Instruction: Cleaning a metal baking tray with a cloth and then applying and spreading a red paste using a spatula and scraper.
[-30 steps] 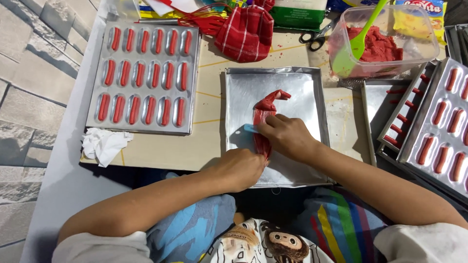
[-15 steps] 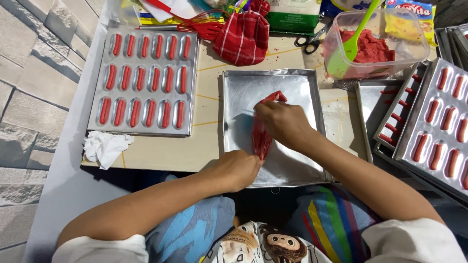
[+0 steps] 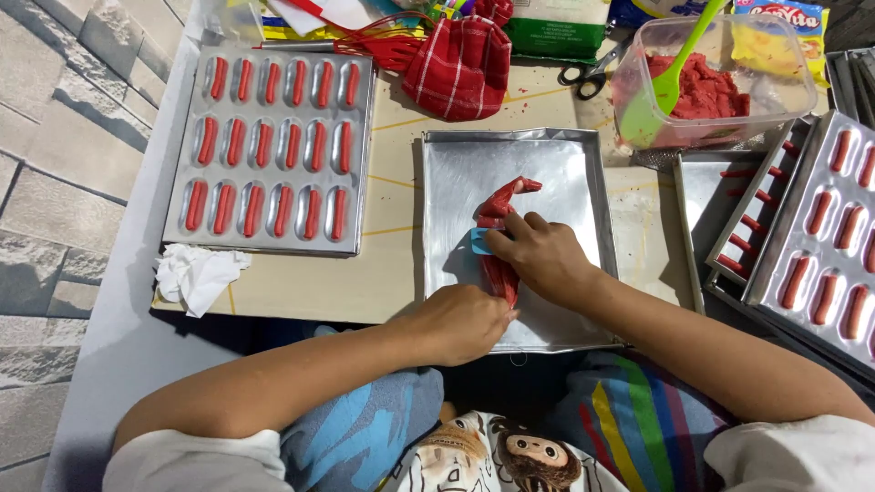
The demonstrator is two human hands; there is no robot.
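A flat metal tray (image 3: pixel 565 173) lies in front of me with a long strip of red dough (image 3: pixel 499 208) on it. My right hand (image 3: pixel 542 255) presses a small light-blue scraper (image 3: pixel 480 241) against the dough's left side. My left hand (image 3: pixel 465 323) rests closed on the tray's near edge, touching the lower end of the dough. Whether it grips the dough or the tray is hidden.
A mould tray (image 3: pixel 273 146) filled with red dough sticks sits at the left. More mould trays (image 3: pixel 820 237) are stacked at the right. A clear tub (image 3: pixel 720 82) holds red dough and a green spatula (image 3: pixel 670 77). Scissors (image 3: pixel 588 77), a red checked cloth (image 3: pixel 460 64) and a crumpled tissue (image 3: pixel 196 273) lie around.
My right hand slid along the red dough strip with the scraper, up and back toward its middle. The left hand stayed at the tray's near edge.
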